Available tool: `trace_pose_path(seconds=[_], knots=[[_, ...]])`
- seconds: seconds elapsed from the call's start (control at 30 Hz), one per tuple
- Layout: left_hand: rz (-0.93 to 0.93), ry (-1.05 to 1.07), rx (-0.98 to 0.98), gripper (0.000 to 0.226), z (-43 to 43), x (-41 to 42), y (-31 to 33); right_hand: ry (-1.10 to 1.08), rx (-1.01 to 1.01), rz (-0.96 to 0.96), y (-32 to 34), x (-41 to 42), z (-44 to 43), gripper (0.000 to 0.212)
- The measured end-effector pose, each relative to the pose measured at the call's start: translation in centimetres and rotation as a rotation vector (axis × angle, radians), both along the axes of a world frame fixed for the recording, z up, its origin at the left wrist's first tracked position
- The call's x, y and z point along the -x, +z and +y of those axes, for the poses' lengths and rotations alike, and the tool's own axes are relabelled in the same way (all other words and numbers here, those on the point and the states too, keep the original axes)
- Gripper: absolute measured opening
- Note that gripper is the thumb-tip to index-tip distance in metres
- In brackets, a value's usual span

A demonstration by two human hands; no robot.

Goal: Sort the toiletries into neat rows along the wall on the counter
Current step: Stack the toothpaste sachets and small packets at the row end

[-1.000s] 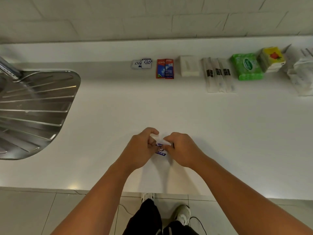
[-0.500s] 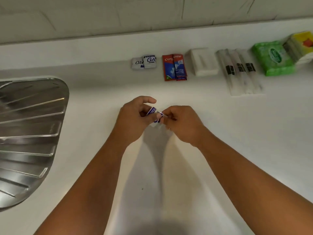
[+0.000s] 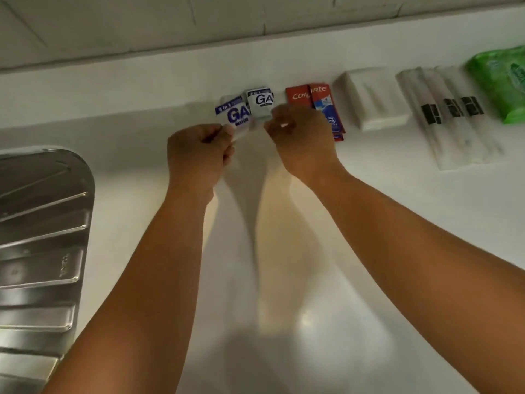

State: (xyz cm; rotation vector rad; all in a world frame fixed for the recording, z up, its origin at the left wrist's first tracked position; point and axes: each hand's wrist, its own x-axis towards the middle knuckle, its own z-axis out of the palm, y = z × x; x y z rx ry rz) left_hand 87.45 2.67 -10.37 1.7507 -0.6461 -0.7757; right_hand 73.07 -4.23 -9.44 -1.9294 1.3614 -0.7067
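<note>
Our left hand (image 3: 199, 149) pinches the blue-print sachet (image 3: 233, 115), apparently seating it at nine o'clock of the black-print sachet (image 3: 260, 102); right hand (image 3: 301, 137) curled, hold unclear; next, lay it flush.

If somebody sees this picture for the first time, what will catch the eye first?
Two bare hands fill the picture's centre: the left hand pinches a white sachet with blue lettering, and the right hand is curled just beside it. A bright green soft pack stands out at the picture's far right.
</note>
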Motion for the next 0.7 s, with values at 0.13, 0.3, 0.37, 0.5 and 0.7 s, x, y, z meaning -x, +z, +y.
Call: trace_pose_path(seconds=[0.13, 0.3, 0.37, 0.5, 0.7], knots=[[-0.120, -0.012, 0.014, 0.019, -3.4, -2.9, -0.5, 0.069, 0.177, 0.163, 0.3, -1.1, -3.0, 0.036], [-0.232, -0.037, -0.045, 0.014, -6.2, -5.2, -1.9, 0.224, 0.269, 0.372, -0.2, -3.0, -5.6, 0.040], [-0.259, -0.046, -0.059, 0.017, -6.6, -5.5, -2.3, 0.269, 0.298, 0.390, -0.6, -3.7, -6.0, 0.038], [-0.351, -0.047, -0.061, 0.021, -6.8, -5.2, -2.8, 0.271, 0.382, 0.468, -1.8, -4.5, -6.6, 0.031], [-0.583, -0.052, -0.060, 0.035, -6.3, -4.7, -3.0, 0.263, 0.398, 0.491, -1.9, -4.5, -6.5, 0.032]])
